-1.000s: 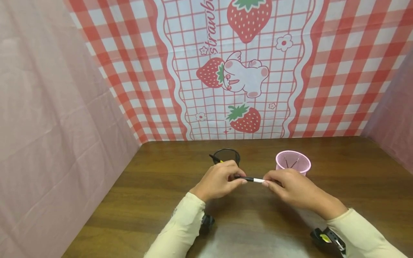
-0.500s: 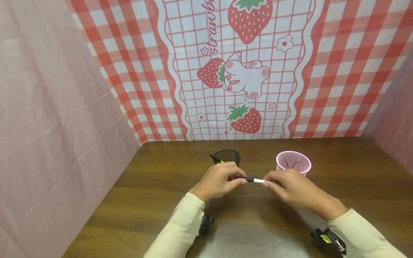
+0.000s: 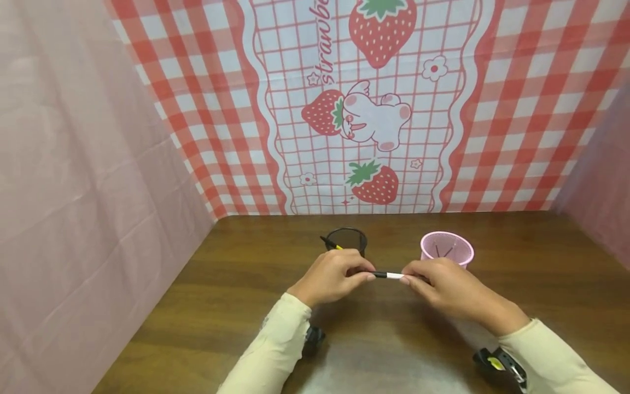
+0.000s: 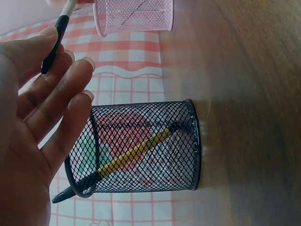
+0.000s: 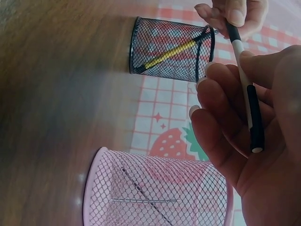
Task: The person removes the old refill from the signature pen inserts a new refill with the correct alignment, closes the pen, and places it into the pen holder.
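A slim black-and-white pen is held level between both hands above the table. My left hand pinches its black end between thumb and fingers. On the other side my right hand pinches the white barrel. In the right wrist view the pen runs across the right palm, with a dark section and a pale round end. The left wrist view shows the dark tapered tip of the pen by the left fingers, the other fingers loosely spread.
Behind the left hand stands a black mesh pen cup holding a yellow-and-black pen. A pink mesh cup with two thin dark sticks is behind the right hand. A strawberry-print cloth hangs at the back of the wooden table.
The left fingertips now cover more of the pen's black end, which showed between them before. Otherwise both hands and the pen keep nearly the same place.
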A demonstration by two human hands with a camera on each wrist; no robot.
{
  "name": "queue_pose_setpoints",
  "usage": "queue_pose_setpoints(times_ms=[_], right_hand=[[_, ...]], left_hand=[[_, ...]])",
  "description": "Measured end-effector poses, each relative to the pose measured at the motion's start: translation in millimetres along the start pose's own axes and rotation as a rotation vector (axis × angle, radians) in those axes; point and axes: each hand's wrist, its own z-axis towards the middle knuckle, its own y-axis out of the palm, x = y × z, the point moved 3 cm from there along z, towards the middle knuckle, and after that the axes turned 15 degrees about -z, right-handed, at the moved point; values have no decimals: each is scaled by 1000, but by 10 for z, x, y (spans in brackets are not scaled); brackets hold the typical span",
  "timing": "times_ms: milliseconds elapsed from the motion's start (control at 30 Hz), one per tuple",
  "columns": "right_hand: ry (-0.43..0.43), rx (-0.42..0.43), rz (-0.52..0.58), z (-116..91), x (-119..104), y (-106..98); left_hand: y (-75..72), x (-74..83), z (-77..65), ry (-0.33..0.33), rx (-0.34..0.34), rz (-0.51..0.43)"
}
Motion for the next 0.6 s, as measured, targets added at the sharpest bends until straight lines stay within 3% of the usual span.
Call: queue_pose_setpoints(times_ms=[333,600], right_hand=[[1,25,7,6,6,13],[12,28,-15,-13,23,1]], left_hand=[[-8,-4,-44,60,66,-22],[-20,-7,-8,63,63,-2]])
